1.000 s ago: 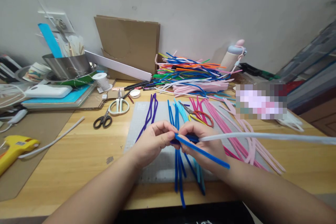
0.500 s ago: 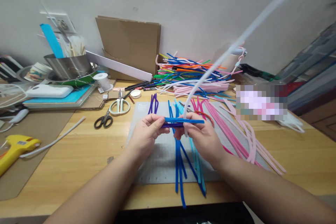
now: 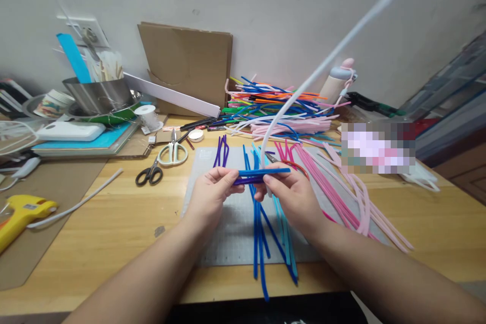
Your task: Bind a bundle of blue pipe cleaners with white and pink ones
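Above the worktop (image 3: 152, 258), inside its near edge, my left hand (image 3: 209, 195) and right hand (image 3: 299, 200) pinch the blue stem (image 3: 252, 173) and purple stem (image 3: 250, 180), crossed by the white stem (image 3: 304, 88), and this crossing seems to need steadiness.

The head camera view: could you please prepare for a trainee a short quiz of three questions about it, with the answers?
1. Multiple choice: which colour of stem runs just below the blue stem between the left hand and the right hand?
A) orange
B) purple
C) green

2. True or false: the yellow glue gun lies further left in the picture than the black-handled scissors.

3. Fill in the blank: the long white stem rises from the person's ____ hand.

Key: 1. B; 2. true; 3. right.
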`<state>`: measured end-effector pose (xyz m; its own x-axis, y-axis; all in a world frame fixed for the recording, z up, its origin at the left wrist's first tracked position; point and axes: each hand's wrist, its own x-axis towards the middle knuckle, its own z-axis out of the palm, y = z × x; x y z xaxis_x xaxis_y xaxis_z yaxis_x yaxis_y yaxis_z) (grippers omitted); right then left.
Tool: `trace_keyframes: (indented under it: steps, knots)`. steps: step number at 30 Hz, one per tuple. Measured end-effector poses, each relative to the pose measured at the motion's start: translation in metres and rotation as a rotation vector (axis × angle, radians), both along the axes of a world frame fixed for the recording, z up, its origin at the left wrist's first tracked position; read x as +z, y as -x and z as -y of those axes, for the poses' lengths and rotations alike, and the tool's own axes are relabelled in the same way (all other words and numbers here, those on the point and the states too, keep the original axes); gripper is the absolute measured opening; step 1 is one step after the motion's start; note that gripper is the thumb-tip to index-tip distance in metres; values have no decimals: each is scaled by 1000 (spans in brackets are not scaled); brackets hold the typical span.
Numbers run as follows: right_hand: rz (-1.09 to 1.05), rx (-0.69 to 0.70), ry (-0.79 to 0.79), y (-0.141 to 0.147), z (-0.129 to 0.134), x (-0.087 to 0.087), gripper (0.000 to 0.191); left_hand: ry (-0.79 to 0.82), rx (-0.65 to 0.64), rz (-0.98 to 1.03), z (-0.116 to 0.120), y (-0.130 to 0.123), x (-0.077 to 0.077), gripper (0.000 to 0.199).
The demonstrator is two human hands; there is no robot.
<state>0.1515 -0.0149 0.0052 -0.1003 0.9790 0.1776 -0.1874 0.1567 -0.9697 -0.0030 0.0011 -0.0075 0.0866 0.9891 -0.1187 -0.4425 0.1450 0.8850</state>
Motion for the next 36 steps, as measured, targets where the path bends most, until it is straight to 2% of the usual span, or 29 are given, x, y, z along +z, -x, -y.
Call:
trace_keyframes:
  steps: [7,15,19,21,26,29,32,34,36]
  knots:
    - [19,-77,57,0,-2,0,15,-10,5,-41,1,-2,-3,20]
    - [-117,1,128,-2,-8,-7,17,-25,-8,-84,1,-3,-5,19]
    - [-50,13,166,-2,-11,-8,16,-52,0,-143,2,-3,-3,16]
    - [-35,-7,161,-2,-11,-9,17,-186,35,-286,5,-1,0,14]
    - [-89,-8,174,0,-10,-12,18,-834,93,-1014,13,1,6,37]
    - [-115,-9,180,3,-7,-11,17,-1025,157,-1289,14,2,4,36]
    - [-76,-33,180,7,-1,-9,18,-1134,214,-1353,14,4,1,30]
    - [-17,-29,167,9,2,-9,18,-1170,244,-1313,14,5,1,28]
    - [27,5,147,9,5,-10,16,-1125,255,-1203,15,4,3,27]
